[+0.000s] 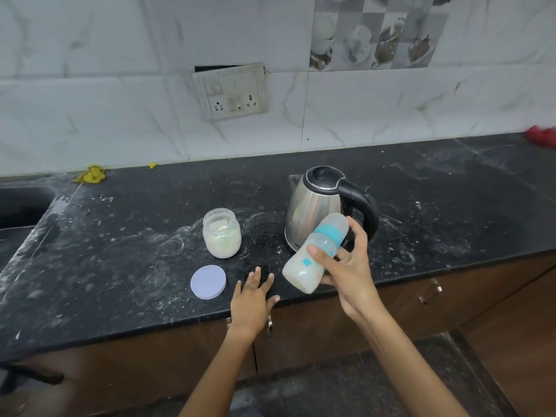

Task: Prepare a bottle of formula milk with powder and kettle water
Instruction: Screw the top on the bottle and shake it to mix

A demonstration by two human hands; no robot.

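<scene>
Two bare forearms enter from the bottom edge, with no sleeves, cuffs or gloves on the parts in view. The left hand (251, 299) is slim, with short, plain nails; nothing is worn on its fingers or wrist. The right hand (349, 266) is likewise free of rings, bands or a watch, its thumbnail short and unpainted. Both arms are slender and uncovered right up to the frame's lower edge.

The red object (541, 135) at the right edge is cut off, blurred.
</scene>
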